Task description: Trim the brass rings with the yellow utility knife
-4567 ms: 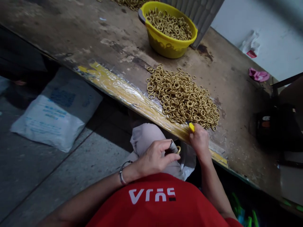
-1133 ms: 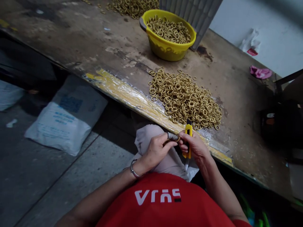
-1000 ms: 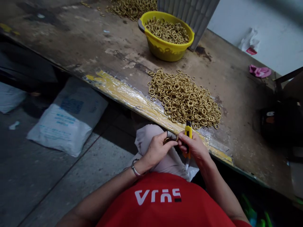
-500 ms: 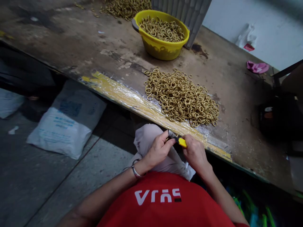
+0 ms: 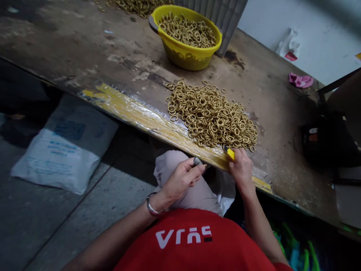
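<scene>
My right hand [image 5: 241, 169] is closed around a yellow utility knife [image 5: 230, 153]. The knife's dark tip touches or hangs just over the near edge of a pile of gold-coloured rings [image 5: 211, 113] on the workbench. Over my knee, in front of the bench edge, my left hand [image 5: 184, 178] is pinched closed. A grey wrap [image 5: 196, 162] covers one of its fingertips. Whatever lies between thumb and finger is too small to make out. Behind the pile stands a yellow basin [image 5: 187, 58] full of similar rings.
Yellow tape [image 5: 146, 118] runs along the front edge of the workbench [image 5: 84, 49]. More rings [image 5: 141, 5] lie at the back. A white sack [image 5: 64, 146] is on the floor at left. A black bag [image 5: 327, 139] and a pink cloth [image 5: 301, 80] are at right.
My right hand has moved away from my left, forward and to the right with the utility knife, up to the ring pile. My left hand stays over the knee.
</scene>
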The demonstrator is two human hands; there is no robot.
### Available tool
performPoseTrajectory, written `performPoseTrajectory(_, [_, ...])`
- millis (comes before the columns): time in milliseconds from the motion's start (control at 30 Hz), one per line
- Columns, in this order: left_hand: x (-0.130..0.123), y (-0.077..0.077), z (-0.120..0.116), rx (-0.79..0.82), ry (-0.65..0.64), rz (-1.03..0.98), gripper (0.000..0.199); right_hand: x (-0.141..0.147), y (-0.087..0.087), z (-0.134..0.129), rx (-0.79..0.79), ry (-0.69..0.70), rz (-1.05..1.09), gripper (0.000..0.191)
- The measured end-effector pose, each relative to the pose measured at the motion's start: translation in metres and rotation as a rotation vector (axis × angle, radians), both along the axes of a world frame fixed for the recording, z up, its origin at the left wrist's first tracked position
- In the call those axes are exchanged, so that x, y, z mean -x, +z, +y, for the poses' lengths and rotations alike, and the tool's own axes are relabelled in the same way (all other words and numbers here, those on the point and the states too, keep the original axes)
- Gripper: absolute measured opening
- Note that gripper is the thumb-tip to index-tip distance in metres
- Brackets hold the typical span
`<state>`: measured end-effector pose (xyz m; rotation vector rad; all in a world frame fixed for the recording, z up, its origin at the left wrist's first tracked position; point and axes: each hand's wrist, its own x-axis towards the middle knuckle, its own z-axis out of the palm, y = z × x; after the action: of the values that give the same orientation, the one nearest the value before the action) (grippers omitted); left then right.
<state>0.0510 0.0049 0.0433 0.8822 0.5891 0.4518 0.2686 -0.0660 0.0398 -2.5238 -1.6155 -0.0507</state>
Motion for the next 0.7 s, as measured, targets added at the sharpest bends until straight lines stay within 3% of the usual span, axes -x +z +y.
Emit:
performPoseTrajectory(133, [-0.002,-0.008,0.010,0.206,-0.006,-0.094,0.026,-0.007,-0.004,0.005,0.008,-0.011,0.035,0.019])
performPoseTrajectory(200, [-0.002,-0.008,0.014,0.293,-0.041,-0.135,0.025,-0.011,-0.004,0.005,-0.067,0.017,0.145,0.012])
performPoseTrajectory(300, [-0.006,-0.010,0.016,0.349,-0.060,-0.126,0.034,-0.014,-0.001,0.003,-0.198,-0.011,0.351,0.021])
performPoseTrajectory(533, [-0.029,-0.010,0.020,0.137,0.013,0.042,0.031,-0.004,0.010,0.005,-0.362,-0.020,0.680,0.029])
performPoseTrajectory(700, [-0.040,0.000,0.028,0.016,0.065,0.025,0.029,0.006,0.021,0.005,-0.332,0.091,0.790,0.020])
